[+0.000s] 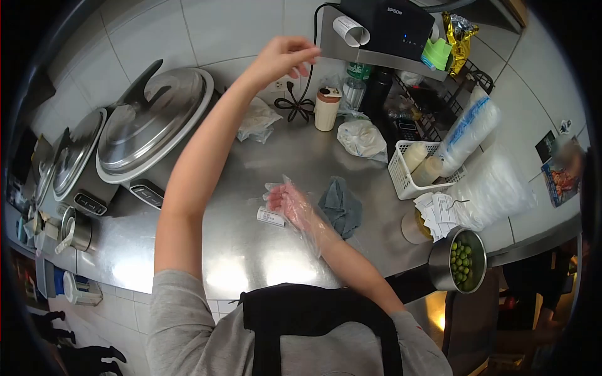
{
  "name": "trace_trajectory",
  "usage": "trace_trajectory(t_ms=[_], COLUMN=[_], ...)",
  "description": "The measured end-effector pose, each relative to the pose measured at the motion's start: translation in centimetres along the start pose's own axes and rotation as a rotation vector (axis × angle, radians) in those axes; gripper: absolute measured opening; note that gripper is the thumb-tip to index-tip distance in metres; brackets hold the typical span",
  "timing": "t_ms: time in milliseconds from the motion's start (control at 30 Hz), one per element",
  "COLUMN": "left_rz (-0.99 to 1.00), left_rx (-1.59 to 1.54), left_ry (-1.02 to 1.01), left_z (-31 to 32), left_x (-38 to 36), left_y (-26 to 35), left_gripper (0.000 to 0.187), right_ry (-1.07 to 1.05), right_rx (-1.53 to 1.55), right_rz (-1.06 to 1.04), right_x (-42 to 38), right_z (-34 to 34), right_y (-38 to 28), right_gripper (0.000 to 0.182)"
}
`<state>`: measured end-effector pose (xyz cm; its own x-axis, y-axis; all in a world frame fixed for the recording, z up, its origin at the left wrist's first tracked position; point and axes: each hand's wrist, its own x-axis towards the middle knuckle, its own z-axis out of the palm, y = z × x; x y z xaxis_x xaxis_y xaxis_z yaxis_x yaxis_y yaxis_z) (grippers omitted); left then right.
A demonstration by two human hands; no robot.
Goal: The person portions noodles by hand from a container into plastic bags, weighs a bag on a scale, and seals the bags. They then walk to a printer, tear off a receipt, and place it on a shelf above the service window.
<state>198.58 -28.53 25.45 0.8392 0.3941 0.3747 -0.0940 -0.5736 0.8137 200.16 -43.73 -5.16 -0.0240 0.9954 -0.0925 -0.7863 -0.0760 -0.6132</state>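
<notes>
My left hand (285, 61) is bare and raised over the back of the counter, left of the black EPSON printer (392, 28). Its fingers are loosely bent and apart, with nothing visible in them. A curled paper receipt (350, 31) hangs from the printer, a short way from my fingertips. My right hand (291, 207) wears a loose clear plastic glove (308, 225) and hovers low over the steel counter (251, 169), fingers half curled. Just beside it lies a small printed slip (271, 217). A grey-blue cloth (342, 207) lies crumpled to its right.
Several lidded cookers (153, 119) line the left side. At the back stand a cream cup (327, 109) and a white plastic bag (362, 139). On the right are a white basket (407, 182) with bottles, plastic bag rolls (470, 131), and a metal pot (442, 269) holding green limes (461, 260).
</notes>
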Motion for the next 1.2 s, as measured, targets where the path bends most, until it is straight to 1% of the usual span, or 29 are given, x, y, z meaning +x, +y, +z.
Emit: trace_trajectory(t_ms=[33,67,133,167,200,267,300,367,400,467,500,533,600,667,733,767,800,833,867,900,933,967,1000,1067,1100,1167,1200], left_rz=[0.009,0.018,0.037,0.124,0.135,0.234,0.239,0.507,0.514,0.616,0.657,0.662,0.378,0.408,0.466,0.463,0.557,0.649,0.639,0.563,0.490,0.396,0.393,0.236,0.240,0.106,0.118], left_rx=[-0.010,-0.011,-0.109,-0.086,-0.092,-0.047,-0.055,0.347,0.341,0.539,0.562,0.553,0.610,0.607,0.384,0.386,0.319,0.250,0.254,0.282,0.311,0.304,0.308,0.200,0.201,-0.367,-0.369], left_ry=[0.160,0.158,0.385,0.384,0.377,0.374,0.368,0.544,0.540,0.657,0.719,0.710,0.726,0.685,0.629,0.623,0.696,0.770,0.771,0.720,0.668,0.575,0.579,0.410,0.420,0.306,0.311], left_z=[0.0,0.2,0.5,0.9,1.4,2.8,3.5,4.8,5.2,6.1,5.8,5.7,5.2,4.9,4.6,4.3,3.8,3.3,2.4,1.1,0.3,0.0,0.1,1.1,2.3,5.4,5.8], left_x=[-0.5,-0.4,0.2,0.9,1.8,4.0,5.3,8.0,9.1,11.2,12.6,12.9,13.3,13.2,11.6,10.9,10.7,10.1,9.4,9.1,8.5,7.5,7.1,6.8,6.2,5.3,6.0], left_y=[-1.8,-2.7,-2.8,-2.7,-1.9,-0.6,-0.2,0.6,0.6,0.5,-0.2,-0.1,-0.1,-0.5,0.6,0.9,0.4,0.0,-0.8,-2.2,-2.4,-3.0,-3.4,-3.9,-3.1,-0.7,0.0], left_gripper=[0.033,0.033,0.027,0.029,0.029,0.035,0.035,0.035,0.035,0.021,0.015,0.015,0.017,0.020,0.025,0.025,0.027,0.035,0.035,0.030,0.033,0.027,0.027,0.036,0.036,0.050,0.050], right_ry=[-0.008,-0.018,-0.033,-0.046,-0.042,-0.071,-0.063,-0.019,-0.014,0.034,0.041,0.063,0.092,0.079,0.094,0.109,0.111,0.094,0.077,0.074,0.081,0.088,0.084,0.041,0.034,0.020,0.015], right_rx=[-0.007,-0.016,-0.002,0.019,0.013,-0.021,-0.024,-0.068,-0.070,-0.106,-0.105,-0.095,-0.081,-0.109,-0.116,-0.126,-0.122,-0.129,-0.135,-0.131,-0.129,-0.128,-0.127,-0.104,-0.112,-0.142,-0.154], right_rz=[-0.021,-0.042,-0.073,-0.097,-0.109,-0.164,-0.171,-0.188,-0.196,-0.226,-0.236,-0.261,-0.296,-0.351,-0.368,-0.376,-0.372,-0.394,-0.414,-0.407,-0.412,-0.417,-0.411,-0.404,-0.401,-0.397,-0.400], right_x=[-0.3,-0.6,-1.1,-1.5,-1.9,-3.2,-3.9,-5.3,-5.9,-7.2,-7.9,-8.6,-9.8,-10.7,-11.6,-12.0,-12.1,-12.3,-12.4,-12.6,-12.8,-12.8,-12.5,-12.0,-11.8,-11.2,-11.2], right_z=[0.0,0.1,0.2,0.2,0.5,1.1,1.4,1.9,2.0,2.0,2.0,1.9,1.8,1.9,2.2,2.3,2.2,2.1,2.0,2.0,2.1,2.2,2.3,2.5,2.7,3.3,3.5], right_y=[-0.2,-0.5,-1.0,-1.2,-1.5,-2.1,-2.4,-3.1,-3.4,-3.9,-4.1,-4.1,-4.3,-4.5,-5.0,-5.0,-5.1,-5.2,-5.2,-5.3,-5.4,-5.4,-5.2,-5.2,-5.1,-4.8,-4.9], right_gripper=[0.043,0.043,0.044,0.044,0.044,0.043,0.043,0.043,0.043,0.042,0.042,0.042,0.042,0.044,0.043,0.043,0.043,0.044,0.044,0.044,0.045,0.045,0.045,0.045,0.045,0.045,0.045])
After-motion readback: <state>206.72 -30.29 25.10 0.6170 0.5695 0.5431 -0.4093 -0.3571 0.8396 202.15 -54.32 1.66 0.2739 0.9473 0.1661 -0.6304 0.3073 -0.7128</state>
